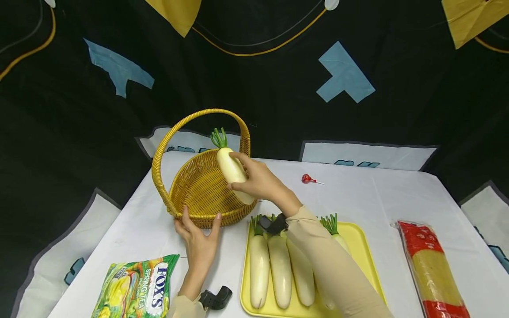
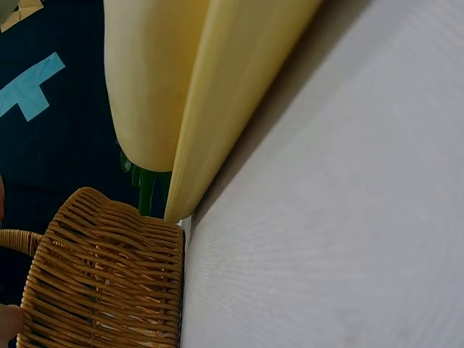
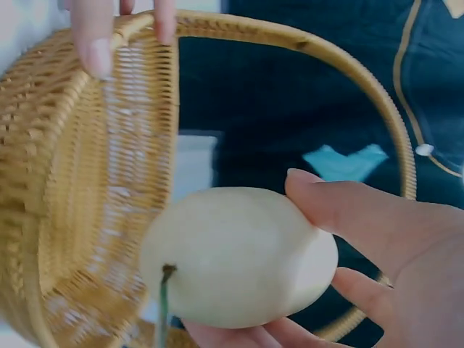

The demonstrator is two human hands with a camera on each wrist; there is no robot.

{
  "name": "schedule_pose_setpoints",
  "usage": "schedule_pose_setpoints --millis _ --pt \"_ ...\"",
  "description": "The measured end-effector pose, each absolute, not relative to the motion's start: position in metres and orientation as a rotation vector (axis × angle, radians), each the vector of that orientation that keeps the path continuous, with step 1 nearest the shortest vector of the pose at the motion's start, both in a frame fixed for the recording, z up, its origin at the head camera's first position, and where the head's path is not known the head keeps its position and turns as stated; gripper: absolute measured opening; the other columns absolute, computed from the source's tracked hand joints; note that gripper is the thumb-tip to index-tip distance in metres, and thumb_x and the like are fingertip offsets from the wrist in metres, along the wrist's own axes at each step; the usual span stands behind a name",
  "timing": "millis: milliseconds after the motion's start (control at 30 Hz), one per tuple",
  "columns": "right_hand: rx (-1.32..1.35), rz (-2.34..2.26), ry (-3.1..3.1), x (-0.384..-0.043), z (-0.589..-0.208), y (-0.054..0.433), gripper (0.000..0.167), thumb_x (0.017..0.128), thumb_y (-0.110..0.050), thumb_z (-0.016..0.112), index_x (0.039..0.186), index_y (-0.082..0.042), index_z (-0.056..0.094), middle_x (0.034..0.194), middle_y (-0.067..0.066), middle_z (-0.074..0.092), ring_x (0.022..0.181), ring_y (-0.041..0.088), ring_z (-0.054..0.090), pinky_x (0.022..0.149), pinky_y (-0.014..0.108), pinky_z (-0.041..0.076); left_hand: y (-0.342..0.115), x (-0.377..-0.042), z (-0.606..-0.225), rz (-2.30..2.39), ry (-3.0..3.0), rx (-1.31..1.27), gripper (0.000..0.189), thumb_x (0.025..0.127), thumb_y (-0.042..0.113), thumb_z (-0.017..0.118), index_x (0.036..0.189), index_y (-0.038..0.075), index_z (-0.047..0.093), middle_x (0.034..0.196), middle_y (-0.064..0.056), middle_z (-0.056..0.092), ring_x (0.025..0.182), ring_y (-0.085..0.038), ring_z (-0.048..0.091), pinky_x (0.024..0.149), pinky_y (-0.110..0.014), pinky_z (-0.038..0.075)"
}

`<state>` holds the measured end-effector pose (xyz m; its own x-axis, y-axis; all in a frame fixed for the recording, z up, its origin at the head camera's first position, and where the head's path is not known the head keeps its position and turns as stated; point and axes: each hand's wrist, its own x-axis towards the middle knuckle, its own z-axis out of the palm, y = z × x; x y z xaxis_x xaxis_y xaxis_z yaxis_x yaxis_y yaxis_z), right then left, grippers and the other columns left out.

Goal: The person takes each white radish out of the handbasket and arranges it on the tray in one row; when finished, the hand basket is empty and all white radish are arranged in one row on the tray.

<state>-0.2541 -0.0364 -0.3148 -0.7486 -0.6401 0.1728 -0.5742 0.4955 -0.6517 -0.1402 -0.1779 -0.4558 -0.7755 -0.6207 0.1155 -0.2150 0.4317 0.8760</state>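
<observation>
My right hand (image 1: 260,179) grips a white radish (image 1: 230,168) with green stalks, held tilted above the right side of a wicker basket (image 1: 207,185). Thumb and fingers wrap around its body, and in the right wrist view the radish (image 3: 239,257) shows nearly end-on. At the basket's near rim, my left hand (image 1: 200,245) holds the edge, with fingertips over it. The left wrist view shows the basket's woven outer wall (image 2: 109,275). Several more radishes (image 1: 280,269) lie side by side on a yellow tray (image 1: 359,234), partly covered by my right forearm.
A green candy bag (image 1: 135,287) lies at the front left. To the far right is a red and yellow packet (image 1: 433,269). A red lollipop (image 1: 307,178) lies behind the tray. The basket's tall handle (image 1: 159,154) arches over its opening. A dark cloth hangs behind the white table.
</observation>
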Motion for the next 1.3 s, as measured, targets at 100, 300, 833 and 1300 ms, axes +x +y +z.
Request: schedule_pose_setpoints --millis 100,300,833,1300 --pt "-1.059 -1.12 2.651 -0.249 -0.308 -0.014 0.074 0.077 -0.027 0.072 0.139 -0.019 0.032 0.113 0.017 0.057 0.09 0.023 0.061 0.063 0.027 0.052 -0.177 -0.14 -0.456 -1.301 -2.268 0.712 0.094 0.08 0.058 0.056 0.145 0.023 -0.001 0.146 -0.026 -0.014 0.127 -0.054 0.02 0.093 -0.064 0.03" --pt "-0.923 -1.121 2.7 -0.237 -0.3 0.038 0.075 0.077 -0.029 0.071 0.14 -0.023 0.03 0.115 0.015 0.056 0.091 0.026 0.061 0.059 0.028 0.052 -0.177 -0.14 -0.457 -1.304 -2.266 0.706 0.094 0.079 0.058 0.056 0.146 0.023 0.0 0.147 -0.025 -0.014 0.126 -0.054 0.021 0.092 -0.064 0.03" --pt "-0.453 -0.91 2.862 -0.195 -0.347 0.172 0.079 0.077 -0.033 0.07 0.141 -0.014 0.028 0.106 0.022 0.058 0.088 0.031 0.06 0.059 0.034 0.049 -0.176 -0.14 -0.456 -1.297 -2.281 0.697 0.094 0.08 0.058 0.055 0.145 0.025 -0.003 0.146 -0.025 -0.016 0.123 -0.055 0.025 0.087 -0.064 0.034" --pt "-0.225 -0.761 2.745 -0.164 -0.396 0.218 0.087 0.075 -0.042 0.07 0.141 -0.008 0.024 0.098 0.019 0.06 0.08 0.024 0.061 0.059 0.033 0.047 -0.177 -0.141 -0.456 -1.302 -2.284 0.708 0.094 0.08 0.058 0.056 0.145 0.025 -0.003 0.146 -0.025 -0.015 0.126 -0.055 0.021 0.091 -0.065 0.031"
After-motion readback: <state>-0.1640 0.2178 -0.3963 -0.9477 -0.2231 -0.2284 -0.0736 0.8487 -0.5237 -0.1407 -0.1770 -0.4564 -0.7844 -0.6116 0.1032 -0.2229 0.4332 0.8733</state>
